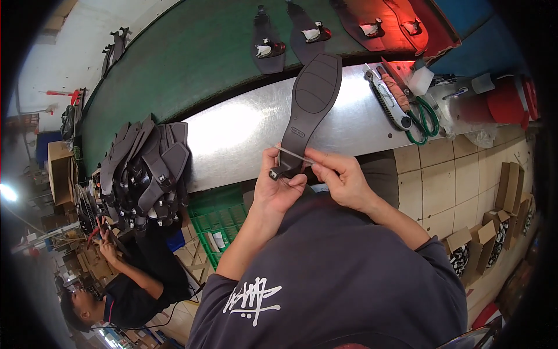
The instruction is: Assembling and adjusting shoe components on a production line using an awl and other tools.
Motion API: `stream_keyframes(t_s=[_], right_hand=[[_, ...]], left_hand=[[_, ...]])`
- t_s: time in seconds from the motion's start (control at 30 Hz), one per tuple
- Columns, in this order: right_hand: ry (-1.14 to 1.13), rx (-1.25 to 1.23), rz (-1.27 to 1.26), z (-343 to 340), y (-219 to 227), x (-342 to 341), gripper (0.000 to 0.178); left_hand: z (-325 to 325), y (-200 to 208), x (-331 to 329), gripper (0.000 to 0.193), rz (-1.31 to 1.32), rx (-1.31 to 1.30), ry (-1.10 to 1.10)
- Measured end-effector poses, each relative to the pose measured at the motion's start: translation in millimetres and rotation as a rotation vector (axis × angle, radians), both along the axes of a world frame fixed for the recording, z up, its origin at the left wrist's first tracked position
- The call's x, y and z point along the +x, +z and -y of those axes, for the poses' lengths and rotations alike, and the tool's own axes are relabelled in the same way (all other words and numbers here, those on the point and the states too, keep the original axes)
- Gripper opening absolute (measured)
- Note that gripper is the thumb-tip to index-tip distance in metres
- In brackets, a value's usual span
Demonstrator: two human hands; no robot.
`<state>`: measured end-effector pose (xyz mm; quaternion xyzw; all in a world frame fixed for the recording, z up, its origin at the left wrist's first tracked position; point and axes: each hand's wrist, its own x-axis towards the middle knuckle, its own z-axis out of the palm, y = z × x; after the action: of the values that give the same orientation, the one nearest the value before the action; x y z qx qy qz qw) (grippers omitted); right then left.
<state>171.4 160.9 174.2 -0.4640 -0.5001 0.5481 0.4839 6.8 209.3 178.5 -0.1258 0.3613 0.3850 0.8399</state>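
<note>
A dark grey, paddle-shaped strap piece stretches away from me over the metal ledge, its wide end farthest off. My left hand is closed around its narrow end, where a small black fitting sticks out by the fingers. Across the narrow part lies a thin, light grey strip. The fingers of my right hand pinch the strip's right end, close against the strap piece. What kind of strip it is does not show.
Similar pieces with dark and white fittings lie along the green belt. A heap of grey pieces sits left on the metal ledge. Right are a utility knife and green-handled scissors. Another person works at lower left.
</note>
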Motion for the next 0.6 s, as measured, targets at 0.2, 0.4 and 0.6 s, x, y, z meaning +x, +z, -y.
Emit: stream_keyframes(t_s=[0.2, 0.4, 0.6], right_hand=[[0.107, -0.352, -0.374, -6.0, 2.2, 12.0, 0.037], [0.318, -0.548, -0.382, 0.7, 5.9, -0.3, 0.068], [0.209, -0.631, -0.544, -7.4, 11.5, 0.0, 0.044]], left_hand=[[-5.1, -4.7, 1.5, 0.027, -0.264, 0.139, 0.022], [-7.6, -4.7, 11.5, 0.058, -0.907, 0.697, 0.22], [-4.2, -10.3, 4.7, 0.063, -0.949, 0.824, 0.254]])
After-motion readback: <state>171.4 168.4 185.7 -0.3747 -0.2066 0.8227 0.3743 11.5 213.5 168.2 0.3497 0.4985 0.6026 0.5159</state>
